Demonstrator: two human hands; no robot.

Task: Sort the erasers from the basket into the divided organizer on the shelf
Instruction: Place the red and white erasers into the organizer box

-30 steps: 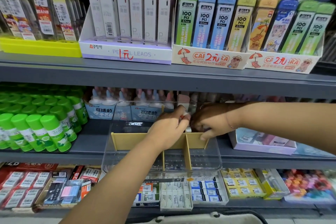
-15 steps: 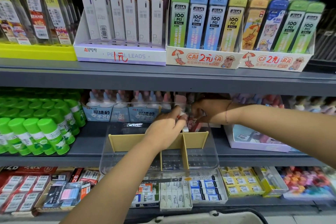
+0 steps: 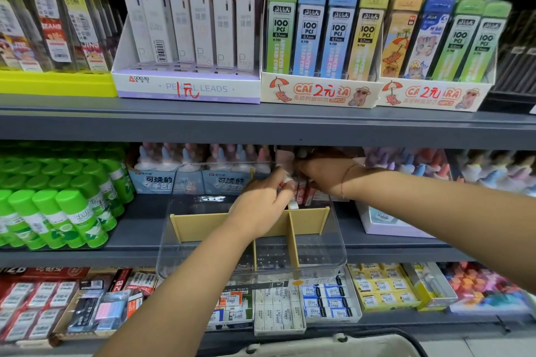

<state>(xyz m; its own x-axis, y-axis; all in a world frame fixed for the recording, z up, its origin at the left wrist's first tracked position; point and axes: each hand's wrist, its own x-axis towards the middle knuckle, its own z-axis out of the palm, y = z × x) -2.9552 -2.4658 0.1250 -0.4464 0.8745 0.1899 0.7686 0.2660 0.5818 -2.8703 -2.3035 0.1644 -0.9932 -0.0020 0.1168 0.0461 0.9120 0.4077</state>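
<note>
- Two hands are at work, meeting over the back of one clear organizer (image 3: pixel 333 240) that sits on the grey shelf (image 3: pixel 139 229).
- One small red-and-white eraser (image 3: pixel 285 182) is pinched between the thumb and fingertips of my operator's left hand (image 3: pixel 261 200), with the fingers curled round it.
- The right hand (image 3: pixel 324 177) reaches in from the right, palm down. Its fingertips are tucked under the shelf above and partly hidden, so I cannot tell whether they grip anything.
- Several standing erasers (image 3: pixel 304 193), red and pink, are upright in the organizer's back right compartment, just below the right fingers and just right of the left fingertips. They are too blurred for me to count.
- Three tan dividers (image 3: pixel 203 226) show inside the organizer. One runs crosswise just below the left hand, and two run lengthwise toward me from it, marking off three front compartments.
- Many green glue sticks (image 3: pixel 75 217) are packed in rows well to the left of the left fingers. I cannot give a count.
- Three open lead boxes (image 3: pixel 188 90) stand side by side on the shelf above both hands, filled with upright packs.
- Rows of small boxed items fill trays on the shelf below the organizer, under both wrists.
</note>
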